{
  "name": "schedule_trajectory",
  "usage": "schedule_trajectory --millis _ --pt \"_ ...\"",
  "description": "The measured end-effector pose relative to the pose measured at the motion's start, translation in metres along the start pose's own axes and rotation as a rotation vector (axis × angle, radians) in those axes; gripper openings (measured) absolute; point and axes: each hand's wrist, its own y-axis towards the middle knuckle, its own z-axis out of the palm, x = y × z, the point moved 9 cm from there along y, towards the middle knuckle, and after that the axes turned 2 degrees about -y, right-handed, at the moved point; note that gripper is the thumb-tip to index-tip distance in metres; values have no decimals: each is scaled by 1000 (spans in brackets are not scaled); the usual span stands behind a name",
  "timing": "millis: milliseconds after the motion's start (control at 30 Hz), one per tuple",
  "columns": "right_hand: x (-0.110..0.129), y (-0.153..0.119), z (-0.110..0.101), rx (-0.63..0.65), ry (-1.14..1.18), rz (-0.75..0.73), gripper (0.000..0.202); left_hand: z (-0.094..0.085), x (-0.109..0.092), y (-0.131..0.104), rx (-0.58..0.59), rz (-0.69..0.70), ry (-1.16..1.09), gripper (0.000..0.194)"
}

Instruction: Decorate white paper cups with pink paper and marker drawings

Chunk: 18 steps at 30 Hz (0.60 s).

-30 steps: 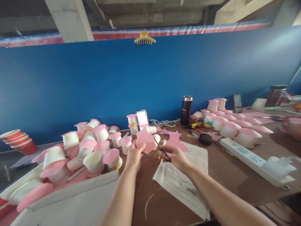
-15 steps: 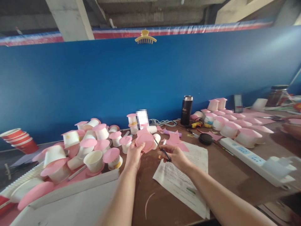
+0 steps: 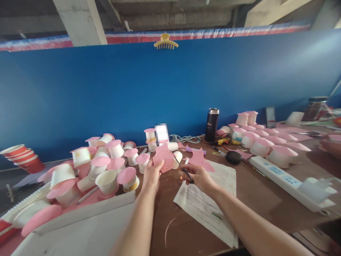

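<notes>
My left hand (image 3: pixel 152 176) pinches a piece of pink paper (image 3: pixel 164 159), its thumb lying on the paper's face. The paper has a rounded outline at the bottom and an angular edge at the top. In my right hand (image 3: pixel 197 177) is a pair of black-handled scissors (image 3: pixel 188 175), fingers wrapped round the handles. The blades point up and left at the right edge of the pink paper; whether they touch it cannot be made out. Pink scraps (image 3: pixel 197 155) lie just beyond my right hand. A printed sheet (image 3: pixel 205 202) lies under my right wrist.
Paper cups with pink discs (image 3: pixel 100 167) crowd the left, beside stacked red cups (image 3: pixel 25 160) and a white box (image 3: pixel 80 224). A black bottle (image 3: pixel 211 124) stands at the back. More pink-topped cups (image 3: pixel 281 156) and a power strip (image 3: pixel 285 183) are right. A person's hand (image 3: pixel 331 145) shows far right.
The view has shifted very slightly. Both hands keep almost the same pose, with the scissors still at the paper's right edge.
</notes>
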Motion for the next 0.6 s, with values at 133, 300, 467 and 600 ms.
schedule_trajectory --millis 133,300,467,600 --pt "1 -1 0 -1 -27 1 59 -1 0 0 -13 -10 -30 50" --pt "1 -1 1 2 -22 -2 58 3 -3 -3 -24 -16 -104 48" --pt "0 -1 3 20 -14 -1 60 9 -3 -6 -5 -35 -189 47" --pt "-2 -2 4 27 10 13 59 4 -3 -3 -25 8 -80 51"
